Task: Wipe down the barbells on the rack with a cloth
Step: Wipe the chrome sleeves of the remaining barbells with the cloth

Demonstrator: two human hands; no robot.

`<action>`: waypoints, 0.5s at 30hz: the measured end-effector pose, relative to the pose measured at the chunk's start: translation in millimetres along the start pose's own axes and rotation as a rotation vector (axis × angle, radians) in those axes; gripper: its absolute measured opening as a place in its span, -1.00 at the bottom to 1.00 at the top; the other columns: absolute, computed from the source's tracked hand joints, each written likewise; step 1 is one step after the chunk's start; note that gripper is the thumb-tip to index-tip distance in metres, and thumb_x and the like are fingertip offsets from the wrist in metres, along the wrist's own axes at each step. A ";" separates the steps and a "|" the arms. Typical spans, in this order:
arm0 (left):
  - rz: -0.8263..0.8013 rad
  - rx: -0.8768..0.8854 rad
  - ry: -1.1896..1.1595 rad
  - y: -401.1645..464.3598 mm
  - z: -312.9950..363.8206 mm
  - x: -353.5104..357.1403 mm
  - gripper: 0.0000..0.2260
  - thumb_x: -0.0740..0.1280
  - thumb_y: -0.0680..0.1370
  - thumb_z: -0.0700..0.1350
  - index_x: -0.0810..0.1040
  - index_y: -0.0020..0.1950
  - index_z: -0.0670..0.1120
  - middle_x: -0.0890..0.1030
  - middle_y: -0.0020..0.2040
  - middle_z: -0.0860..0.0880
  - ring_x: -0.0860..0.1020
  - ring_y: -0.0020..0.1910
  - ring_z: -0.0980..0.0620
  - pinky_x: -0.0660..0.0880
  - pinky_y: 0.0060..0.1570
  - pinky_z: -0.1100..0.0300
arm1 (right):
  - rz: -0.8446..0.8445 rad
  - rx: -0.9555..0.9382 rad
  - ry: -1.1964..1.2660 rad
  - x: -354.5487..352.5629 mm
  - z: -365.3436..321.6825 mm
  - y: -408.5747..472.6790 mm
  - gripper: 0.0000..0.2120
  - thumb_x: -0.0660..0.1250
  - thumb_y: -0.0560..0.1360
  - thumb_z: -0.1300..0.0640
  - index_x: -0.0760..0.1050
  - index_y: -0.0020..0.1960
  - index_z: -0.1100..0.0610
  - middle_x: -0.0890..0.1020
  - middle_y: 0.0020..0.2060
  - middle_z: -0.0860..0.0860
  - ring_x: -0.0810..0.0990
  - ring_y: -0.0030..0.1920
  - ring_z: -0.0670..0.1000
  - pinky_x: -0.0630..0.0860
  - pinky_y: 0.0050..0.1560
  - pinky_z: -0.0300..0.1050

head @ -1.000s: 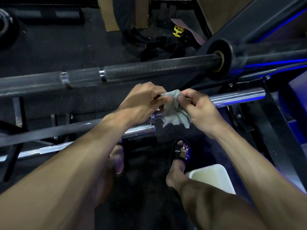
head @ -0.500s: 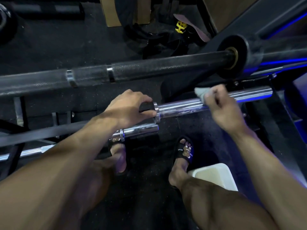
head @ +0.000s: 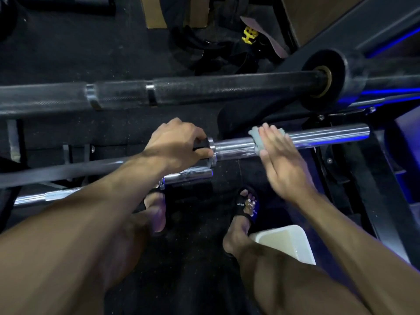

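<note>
Grey cloth under right hand, chrome sleeve

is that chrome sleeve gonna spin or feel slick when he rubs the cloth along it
Probably slick: the chrome sleeve is smooth and shiny. It may spin, being round; the left hand grips by its collar, likely steadying it. The cloth looks limp, draping under the right hand.

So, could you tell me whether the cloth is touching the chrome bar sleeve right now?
Touching. The head view shows the right hand pressing the grey cloth around the chrome bar sleeve, with no gap between them.
</note>
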State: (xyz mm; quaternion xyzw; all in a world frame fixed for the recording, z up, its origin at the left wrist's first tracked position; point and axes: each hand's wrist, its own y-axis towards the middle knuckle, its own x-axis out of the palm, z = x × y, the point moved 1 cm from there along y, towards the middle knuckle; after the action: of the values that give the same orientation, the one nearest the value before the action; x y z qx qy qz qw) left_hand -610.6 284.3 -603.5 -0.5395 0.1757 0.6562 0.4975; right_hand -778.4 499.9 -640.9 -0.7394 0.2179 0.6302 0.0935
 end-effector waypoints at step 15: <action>-0.080 0.015 0.045 0.6 1.1 0.7 -0.65 0.18 0.63 0.29 0.58 0.00 0.06 0.63 0.05 0.02 0.48 0.18 -0.13 0.43 0.09 -0.03 | 0.025 0.156 -0.052 -2.4 -12.0 11.9 -0.51 0.00 0.65 0.17 0.40 0.48 0.36 0.45 0.44 0.34 0.41 0.47 0.33 0.22 0.57 0.22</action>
State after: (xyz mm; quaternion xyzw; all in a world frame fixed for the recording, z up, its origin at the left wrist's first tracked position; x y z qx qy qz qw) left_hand -611.6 285.2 -603.9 -0.5571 0.1701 0.6219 0.5234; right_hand -773.2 484.9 -634.7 -0.7104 0.2729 0.6315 0.1485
